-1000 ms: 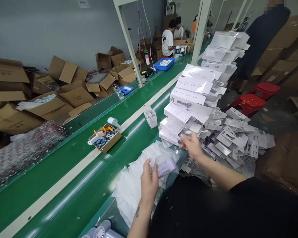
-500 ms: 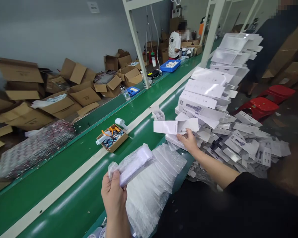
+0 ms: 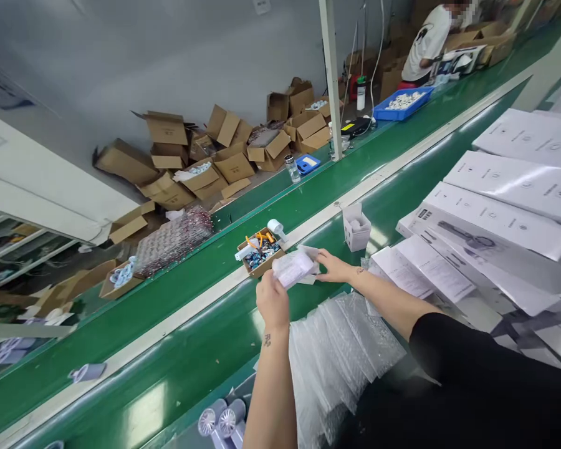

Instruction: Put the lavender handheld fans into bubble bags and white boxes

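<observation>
My left hand (image 3: pixel 273 299) is closed on a pale purple item in bubble wrap (image 3: pixel 292 268). Its far end meets the opening of a white box (image 3: pixel 311 254), which my right hand (image 3: pixel 330 267) grips from the right. Just beyond is a small cardboard box of screws and orange-handled pliers (image 3: pixel 262 251). A small open white box (image 3: pixel 356 227) stands on the green belt. Below my hands lies a fanned row of bubble-wrap bags (image 3: pixel 336 340).
Stacked white printed boxes (image 3: pixel 505 199) fill the right side. Purple handheld units (image 3: pixel 222 421) lie at the bottom. A blue tray (image 3: pixel 402 105), a glass bottle (image 3: pixel 292 168) and a seated person (image 3: pixel 427 43) are across the belt; brown cartons (image 3: pixel 236 167) lie beyond.
My hands have come together, bringing the wrapped item to the white box's opening. The view has swung left, showing more of the left shelves and the purple units at the bottom.
</observation>
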`<state>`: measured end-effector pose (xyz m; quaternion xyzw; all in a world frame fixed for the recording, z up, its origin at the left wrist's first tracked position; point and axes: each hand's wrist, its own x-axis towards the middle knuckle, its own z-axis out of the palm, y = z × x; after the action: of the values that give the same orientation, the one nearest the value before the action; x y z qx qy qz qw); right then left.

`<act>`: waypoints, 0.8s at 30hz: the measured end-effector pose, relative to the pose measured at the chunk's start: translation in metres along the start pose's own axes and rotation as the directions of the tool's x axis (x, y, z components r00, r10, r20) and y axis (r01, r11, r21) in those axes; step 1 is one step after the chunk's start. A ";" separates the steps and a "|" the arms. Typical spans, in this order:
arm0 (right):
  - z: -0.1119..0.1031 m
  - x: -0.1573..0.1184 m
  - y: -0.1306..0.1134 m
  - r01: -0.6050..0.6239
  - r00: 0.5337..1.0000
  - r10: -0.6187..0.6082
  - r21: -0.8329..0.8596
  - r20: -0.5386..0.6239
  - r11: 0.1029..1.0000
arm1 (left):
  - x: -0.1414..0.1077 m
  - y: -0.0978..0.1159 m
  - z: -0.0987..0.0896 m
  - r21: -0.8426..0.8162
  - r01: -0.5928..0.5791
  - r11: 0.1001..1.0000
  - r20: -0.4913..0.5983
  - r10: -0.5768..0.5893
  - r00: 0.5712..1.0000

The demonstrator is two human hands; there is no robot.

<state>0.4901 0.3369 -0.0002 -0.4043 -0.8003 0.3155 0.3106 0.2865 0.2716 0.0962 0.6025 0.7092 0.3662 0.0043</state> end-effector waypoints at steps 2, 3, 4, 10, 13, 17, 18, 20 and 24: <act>0.008 0.010 0.000 0.062 0.998 -0.061 0.041 -0.029 0.997 | 0.002 0.013 -0.002 0.205 -0.238 0.950 0.048 0.233 0.971; 0.011 0.014 -0.001 0.080 0.996 -0.077 0.065 -0.052 0.995 | 0.004 0.020 -0.002 0.267 -0.337 0.903 0.104 0.321 0.941; 0.014 0.019 -0.002 0.088 0.994 -0.082 0.088 -0.073 0.992 | 0.006 0.027 0.000 0.306 -0.422 0.854 0.172 0.386 0.906; 0.019 0.040 0.003 0.035 0.999 -0.037 0.183 0.007 0.982 | 0.053 0.050 0.017 0.447 -0.432 0.783 0.435 0.231 0.870; 0.016 0.050 0.008 -0.011 0.998 -0.004 0.233 0.063 0.972 | 0.080 0.057 0.024 0.532 -0.210 0.820 0.425 -0.045 0.904; 0.008 0.054 0.015 -0.039 0.997 0.017 0.296 0.077 0.954 | 0.089 0.055 0.031 0.231 -0.629 0.743 0.742 0.284 0.608; 0.007 0.052 0.015 -0.035 0.996 0.009 0.309 0.085 0.951 | 0.089 0.052 0.033 0.126 -0.702 0.701 0.792 0.355 0.497; 0.005 0.049 0.015 -0.018 0.995 -0.012 0.316 0.094 0.948 | 0.086 0.043 0.034 0.063 -0.714 0.697 0.829 0.362 0.427; 0.006 0.042 0.014 0.008 0.998 -0.026 0.316 0.053 0.949 | 0.072 0.030 0.036 0.143 -0.589 0.796 0.772 0.283 0.569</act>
<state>0.4714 0.3774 -0.0039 -0.3334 -0.7515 0.4481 0.3510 0.3088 0.3516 0.1168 0.8428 0.5307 -0.0566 0.0693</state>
